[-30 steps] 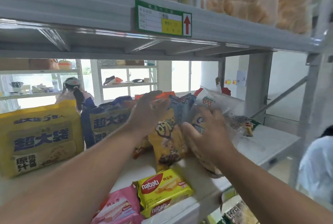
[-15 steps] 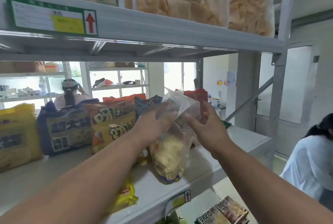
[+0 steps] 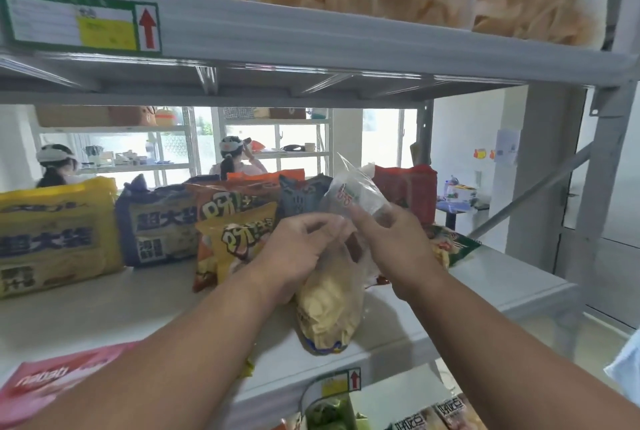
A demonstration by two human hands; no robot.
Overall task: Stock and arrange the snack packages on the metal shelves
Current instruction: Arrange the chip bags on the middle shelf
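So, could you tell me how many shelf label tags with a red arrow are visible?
2: one label tag on the upper shelf's front edge at far left, another smaller label tag on the middle shelf's front edge below the clear bag. Others may lie out of frame.

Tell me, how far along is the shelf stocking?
Partly done. Standing in a row at the back already: yellow bag, blue bag, orange bags. In hand: the left hand and right hand both grip a clear bag resting on the shelf. Left: placing it, and perhaps the pink pack lying flat at the front.

Both hands [image 3: 349,249] gripping clear snack bag [image 3: 329,308]
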